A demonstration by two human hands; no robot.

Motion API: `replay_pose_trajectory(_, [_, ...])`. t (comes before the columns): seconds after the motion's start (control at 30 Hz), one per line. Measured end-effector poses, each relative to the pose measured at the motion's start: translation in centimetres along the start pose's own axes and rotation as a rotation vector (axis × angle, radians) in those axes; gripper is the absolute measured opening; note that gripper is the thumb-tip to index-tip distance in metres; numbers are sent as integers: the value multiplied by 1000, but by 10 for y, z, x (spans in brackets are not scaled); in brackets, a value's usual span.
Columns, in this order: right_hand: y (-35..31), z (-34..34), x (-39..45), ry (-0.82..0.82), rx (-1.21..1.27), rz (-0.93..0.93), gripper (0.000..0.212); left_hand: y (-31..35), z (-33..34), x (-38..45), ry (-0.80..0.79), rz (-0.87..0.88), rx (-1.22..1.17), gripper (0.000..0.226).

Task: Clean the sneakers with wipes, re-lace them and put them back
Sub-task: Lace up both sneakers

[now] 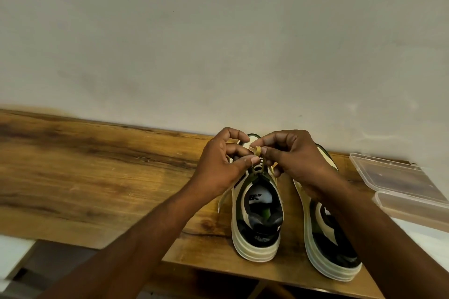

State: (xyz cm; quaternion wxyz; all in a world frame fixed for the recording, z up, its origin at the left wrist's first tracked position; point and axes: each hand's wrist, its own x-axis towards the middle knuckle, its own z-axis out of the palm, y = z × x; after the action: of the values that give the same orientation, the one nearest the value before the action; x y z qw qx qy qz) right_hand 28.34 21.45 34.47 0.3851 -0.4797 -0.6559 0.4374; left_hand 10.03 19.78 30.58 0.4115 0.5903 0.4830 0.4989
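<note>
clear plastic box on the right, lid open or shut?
Open: the clear plastic box lies hinged flat, lid and base side by side on the table.

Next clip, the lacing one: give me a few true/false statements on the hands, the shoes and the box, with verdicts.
1. Both hands, left hand and right hand, pinch the lace over the left sneaker. True.
2. The right sneaker lies on its side. False: it stands on its sole.
3. A clear plastic box sits to the right of the sneakers. True.
4. The sneakers stand on the floor. False: they stand on a wooden table.
</note>
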Motion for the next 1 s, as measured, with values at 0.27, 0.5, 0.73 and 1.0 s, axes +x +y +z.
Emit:
replay_pose_trajectory(0.27, [-9, -13, 1, -143, -175, -77, 15, 6, -4, 0, -3, -165, -178, 24])
replay_pose_trajectory(0.5, [-5, -10, 2, -37, -116, -83, 6, 9, 6, -4, 99, -231, -321, 17])
replay_pose_trajectory(0.73, [4, 5, 3, 171, -92, 10, 2, 6, 5, -6, 68, -220, -319, 15])
replay_pose_trajectory(1.0, [1, 10, 4, 160, -178, -41, 3, 6, 2, -8, 153, -208, -295, 14])
